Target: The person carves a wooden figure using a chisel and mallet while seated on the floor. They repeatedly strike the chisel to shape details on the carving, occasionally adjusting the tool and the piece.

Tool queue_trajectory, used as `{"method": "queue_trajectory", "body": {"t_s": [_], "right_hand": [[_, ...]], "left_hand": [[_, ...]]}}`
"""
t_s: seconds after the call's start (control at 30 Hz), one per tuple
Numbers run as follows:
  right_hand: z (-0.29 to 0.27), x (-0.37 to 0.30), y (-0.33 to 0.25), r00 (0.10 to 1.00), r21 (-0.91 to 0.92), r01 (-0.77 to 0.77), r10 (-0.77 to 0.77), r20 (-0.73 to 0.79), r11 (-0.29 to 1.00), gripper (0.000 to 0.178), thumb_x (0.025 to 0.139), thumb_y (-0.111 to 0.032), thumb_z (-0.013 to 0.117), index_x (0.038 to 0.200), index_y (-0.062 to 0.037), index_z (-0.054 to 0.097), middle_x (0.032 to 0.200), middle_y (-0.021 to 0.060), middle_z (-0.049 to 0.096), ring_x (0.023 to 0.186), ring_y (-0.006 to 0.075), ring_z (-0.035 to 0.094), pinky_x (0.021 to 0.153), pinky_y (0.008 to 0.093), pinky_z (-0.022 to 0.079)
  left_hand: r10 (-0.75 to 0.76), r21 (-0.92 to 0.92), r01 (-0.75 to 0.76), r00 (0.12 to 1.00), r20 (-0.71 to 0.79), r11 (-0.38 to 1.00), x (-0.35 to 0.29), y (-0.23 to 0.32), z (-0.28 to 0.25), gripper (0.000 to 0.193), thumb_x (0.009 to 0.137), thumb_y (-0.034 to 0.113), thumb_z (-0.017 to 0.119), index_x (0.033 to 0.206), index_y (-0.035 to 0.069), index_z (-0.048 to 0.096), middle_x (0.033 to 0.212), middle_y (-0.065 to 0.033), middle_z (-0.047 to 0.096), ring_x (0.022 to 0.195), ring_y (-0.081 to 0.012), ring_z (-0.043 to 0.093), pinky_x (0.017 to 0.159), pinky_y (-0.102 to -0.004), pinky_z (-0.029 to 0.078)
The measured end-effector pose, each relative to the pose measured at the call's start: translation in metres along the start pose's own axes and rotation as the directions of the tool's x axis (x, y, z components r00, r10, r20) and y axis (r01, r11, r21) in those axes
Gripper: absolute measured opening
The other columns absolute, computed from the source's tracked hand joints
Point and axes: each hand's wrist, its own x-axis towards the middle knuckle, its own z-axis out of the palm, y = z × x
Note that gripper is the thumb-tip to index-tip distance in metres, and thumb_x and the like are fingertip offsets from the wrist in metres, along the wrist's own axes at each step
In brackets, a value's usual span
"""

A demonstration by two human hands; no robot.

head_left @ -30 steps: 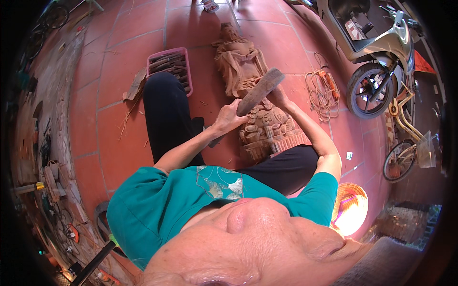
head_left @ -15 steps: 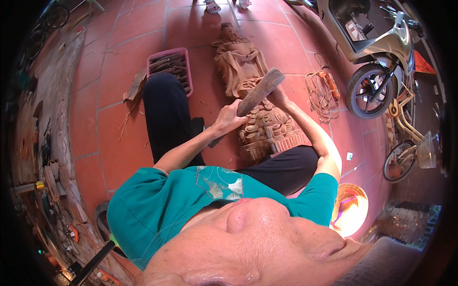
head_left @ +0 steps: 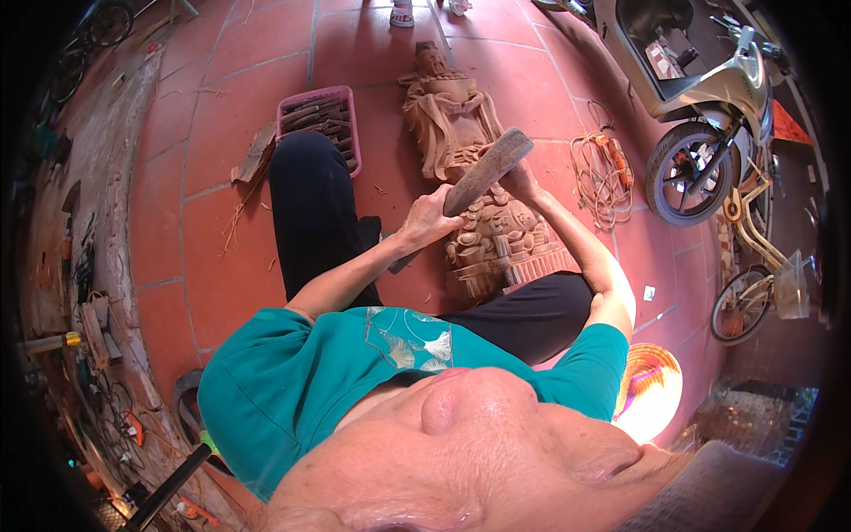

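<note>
A carved wooden statue [head_left: 452,115] of a robed standing figure lies on its back on the floor in front of me, head away from me. My left hand [head_left: 429,219] is closed around a thick, worn wooden mallet [head_left: 489,168], which slants up to the right over the statue's middle. Beyond the mallet's head, my right hand [head_left: 521,180] rests at the statue's right side. Its fingers are curled and mostly covered by the mallet, so what they hold cannot be made out. Dense rounded carving covers the statue's lower part, between my legs.
A pink basket [head_left: 356,133] of dark-handled tools stands beyond my left knee. To the right lie a coiled orange cord [head_left: 598,168], a parked scooter [head_left: 700,97] and a woven conical hat [head_left: 651,390]. Wood chips litter the red tiles [head_left: 226,239]. Someone's sandalled foot [head_left: 402,14] shows at the top.
The whole view has shifted very slightly. Both hands and the mallet keep nearly the same place over the statue.
</note>
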Motion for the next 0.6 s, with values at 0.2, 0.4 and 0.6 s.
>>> {"method": "queue_trajectory", "body": {"t_s": [0.2,0.4,0.6], "right_hand": [[-0.003,-0.005,0.013,1.000,-0.005,0.007,-0.007,-0.013,1.000,0.020,0.085,0.001,0.066,0.104,-0.0043,0.070,0.094,0.0150,0.072,0.091,0.0323,0.070,0.076,0.0413,0.056],[0.001,-0.005,0.019,0.999,0.000,-0.031,0.031,-0.014,1.000,0.018,0.085,0.000,0.067,0.102,-0.0051,0.070,0.092,0.0154,0.072,0.089,0.0321,0.070,0.074,0.0411,0.055],[-0.010,0.001,-0.007,0.997,-0.008,-0.048,0.048,0.060,0.999,0.023,0.087,0.001,0.069,0.109,-0.0043,0.068,0.104,0.0127,0.070,0.100,0.0252,0.069,0.080,0.0381,0.056]], "left_hand": [[-0.013,-0.017,0.014,0.999,0.033,1.000,0.005,0.000,0.004,0.063,0.076,0.029,0.077,0.126,-0.002,0.055,0.106,-0.0244,0.071,0.100,-0.0342,0.070,0.088,-0.0415,0.054],[-0.013,-0.074,0.014,1.000,0.023,0.997,0.002,0.007,0.001,0.060,0.076,0.029,0.076,0.123,-0.003,0.056,0.099,-0.0250,0.071,0.094,-0.0358,0.071,0.085,-0.0427,0.055],[-0.119,-0.251,0.135,0.990,0.075,0.959,0.001,0.014,-0.004,0.058,0.078,0.025,0.076,0.123,-0.004,0.057,0.092,-0.0185,0.071,0.081,-0.0212,0.070,0.078,-0.0350,0.055]]}}
